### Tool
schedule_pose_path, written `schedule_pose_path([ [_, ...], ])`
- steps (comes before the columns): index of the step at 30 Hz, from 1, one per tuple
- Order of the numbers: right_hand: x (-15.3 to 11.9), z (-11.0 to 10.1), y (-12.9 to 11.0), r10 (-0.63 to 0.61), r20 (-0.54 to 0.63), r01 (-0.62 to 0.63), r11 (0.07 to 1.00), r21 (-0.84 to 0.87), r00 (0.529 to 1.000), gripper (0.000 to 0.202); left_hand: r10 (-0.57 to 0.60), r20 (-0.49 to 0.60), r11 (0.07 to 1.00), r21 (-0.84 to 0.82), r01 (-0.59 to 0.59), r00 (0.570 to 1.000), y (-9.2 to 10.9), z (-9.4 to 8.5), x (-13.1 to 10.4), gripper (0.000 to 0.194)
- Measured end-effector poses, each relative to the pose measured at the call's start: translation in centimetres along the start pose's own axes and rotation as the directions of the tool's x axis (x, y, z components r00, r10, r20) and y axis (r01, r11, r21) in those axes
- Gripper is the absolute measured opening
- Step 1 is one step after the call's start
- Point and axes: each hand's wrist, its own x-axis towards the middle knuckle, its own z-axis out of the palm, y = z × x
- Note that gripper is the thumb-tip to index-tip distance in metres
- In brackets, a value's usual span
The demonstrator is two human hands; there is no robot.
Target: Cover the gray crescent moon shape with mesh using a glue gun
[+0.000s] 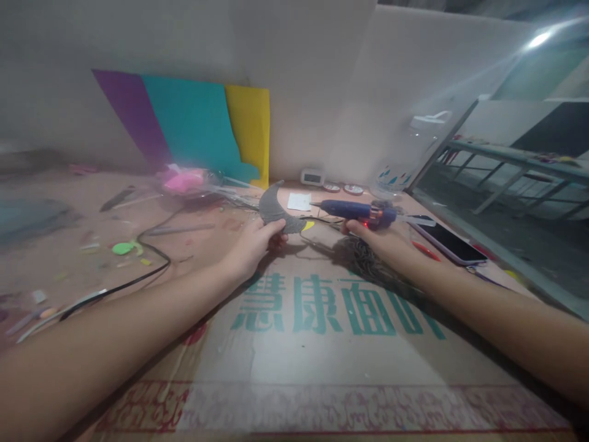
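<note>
My left hand is closed on a grey crescent, gripping its lower edge between thumb and fingers. The crescent looks ribbed, as if wrapped in yarn, and its upper tip points up. A blue hot glue gun with a lit red light is in my right hand; its nozzle points left towards the crescent, and a pale glue stick sticks out at the rear. My grip on its handle is partly hidden. Beneath my right hand lies a tangle of grey yarn. A small yellow piece shows by the crescent's lower tip.
A phone lies at the right, near the table edge. Behind are a white square, a small digital clock and a clear plastic bottle. Coloured sheets lean on the wall. A black cord and scraps lie left.
</note>
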Motion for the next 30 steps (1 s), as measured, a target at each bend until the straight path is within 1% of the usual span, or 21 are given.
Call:
schedule_pose_path([
  [3, -0.8, 0.4, 1.4, 0.027, 0.022, -0.027, 1.0, -0.012, 0.999, 0.043, 0.003, -0.005, 1.0, 0.023, -0.003, 1.0, 0.1, 0.0, -0.1, 0.02],
  [5, -0.9, 0.7, 1.7, 0.042, 0.047, -0.042, 0.999, -0.004, 0.998, 0.043, 0.013, -0.018, 0.999, 0.034, -0.012, 1.0, 0.2, 0.0, -0.1, 0.019],
  [8, -1.0, 0.8, 1.4, -0.011, 0.084, 0.007, 0.999, 0.045, 0.996, 0.04, 0.02, -0.029, 0.999, 0.032, -0.019, 0.999, 0.1, -0.1, 0.0, 0.018],
  [10, -1.1, 0.9, 1.1, -0.042, 0.089, 0.035, 0.997, 0.07, 0.995, 0.038, 0.022, -0.034, 0.999, 0.024, -0.022, 0.999, 0.0, -0.1, 0.0, 0.019],
  [13, -1.2, 0.9, 1.0, 0.002, 0.089, -0.007, 0.998, 0.059, 0.996, 0.039, 0.023, -0.044, 1.0, 0.011, -0.022, 0.999, -0.1, -0.1, 0.1, 0.019],
  [16, -1.3, 0.8, 1.1, 0.04, 0.065, -0.043, 0.998, 0.037, 0.997, 0.042, 0.026, -0.049, 1.0, 0.008, -0.025, 0.998, -0.1, -0.1, 0.0, 0.017],
  [21, -1.4, 0.8, 1.0, -0.01, 0.044, 0.008, 0.999, 0.051, 0.999, 0.034, 0.008, -0.057, 1.0, -0.013, -0.009, 0.998, 0.0, -0.1, -0.1, 0.014],
  [26, -1.3, 0.8, 0.9, 0.021, 0.078, -0.021, 1.0, -0.003, 0.997, 0.038, 0.013, -0.055, 1.0, -0.005, -0.014, 0.998, -0.1, -0.1, -0.1, 0.016],
  [30, -1.2, 0.8, 0.8, -0.016, 0.094, 0.013, 1.0, 0.028, 0.995, 0.038, 0.009, -0.057, 1.0, 0.002, -0.009, 0.998, -0.1, -0.1, -0.1, 0.018],
])
